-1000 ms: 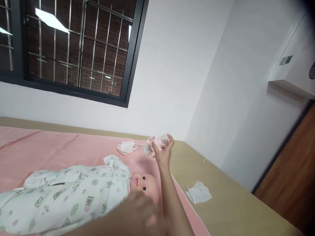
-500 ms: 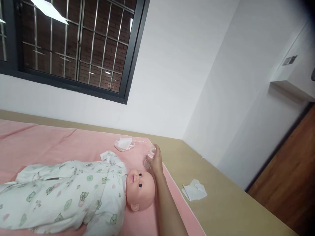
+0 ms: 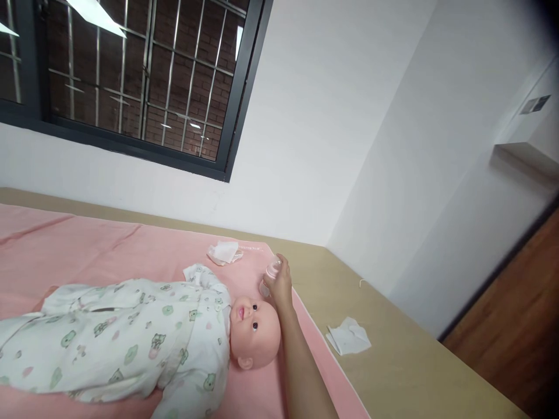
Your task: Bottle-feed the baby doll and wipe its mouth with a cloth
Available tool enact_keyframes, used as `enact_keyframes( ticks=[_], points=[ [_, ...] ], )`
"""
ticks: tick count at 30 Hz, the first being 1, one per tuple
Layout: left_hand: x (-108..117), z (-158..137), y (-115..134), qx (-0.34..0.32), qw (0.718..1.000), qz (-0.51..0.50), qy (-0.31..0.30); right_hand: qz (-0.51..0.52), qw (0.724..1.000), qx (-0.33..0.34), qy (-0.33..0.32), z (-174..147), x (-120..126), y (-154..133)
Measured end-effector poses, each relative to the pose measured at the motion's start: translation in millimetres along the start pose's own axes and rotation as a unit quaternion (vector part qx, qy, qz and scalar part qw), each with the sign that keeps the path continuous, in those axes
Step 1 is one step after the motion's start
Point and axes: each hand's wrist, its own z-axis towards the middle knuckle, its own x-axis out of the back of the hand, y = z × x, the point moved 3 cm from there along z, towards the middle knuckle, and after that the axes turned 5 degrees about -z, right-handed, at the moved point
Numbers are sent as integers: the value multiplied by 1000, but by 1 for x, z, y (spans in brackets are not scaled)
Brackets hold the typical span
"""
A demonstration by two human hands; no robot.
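Observation:
My right hand (image 3: 281,280) is wrapped round a small clear baby bottle (image 3: 273,268) with a pale pink collar, just past the doll's head. The bottle is at the corner of a pink mat (image 3: 100,231), its lower part partly behind my thumb. A baby doll (image 3: 255,331) lies on its back on the mat, head to the right, in a white suit (image 3: 144,337) printed with green and pink figures. Beyond its arm is a clear plastic packet with white tissue (image 3: 225,252). My left hand is out of view.
A folded white tissue (image 3: 348,336) lies on the tan tabletop (image 3: 393,355), right of the mat. A white wall (image 3: 297,145) and a dark-framed barred window (image 3: 144,75) stand behind. Brown wood panelling (image 3: 506,326) is at the right.
The view has shifted slightly, so everything sits a little farther right in the picture. My right hand keeps hold of the baby bottle, and the doll lies as before.

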Motion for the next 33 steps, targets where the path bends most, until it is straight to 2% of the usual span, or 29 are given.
enact_keyframes(
  ticks=[5,12,18,26,29,33],
  points=[
    [-2,5,-9,-45,994,-29,-94,-2,1000,-9,2,0,-1,3],
    [-5,15,-7,-114,975,-81,-173,9,1000,-3,5,0,-1,2],
    [1,18,-2,-134,974,-92,-160,2,1000,-1,2,2,0,1],
    [-4,29,0,-128,970,-84,-191,-8,1000,-7,2,3,-3,5],
    [-7,24,1,-120,971,-77,-190,6,1000,-5,1,-2,-3,7],
    [-7,4,6,-101,981,-54,-156,69,997,-20,-3,-12,-4,11]
  ],
)
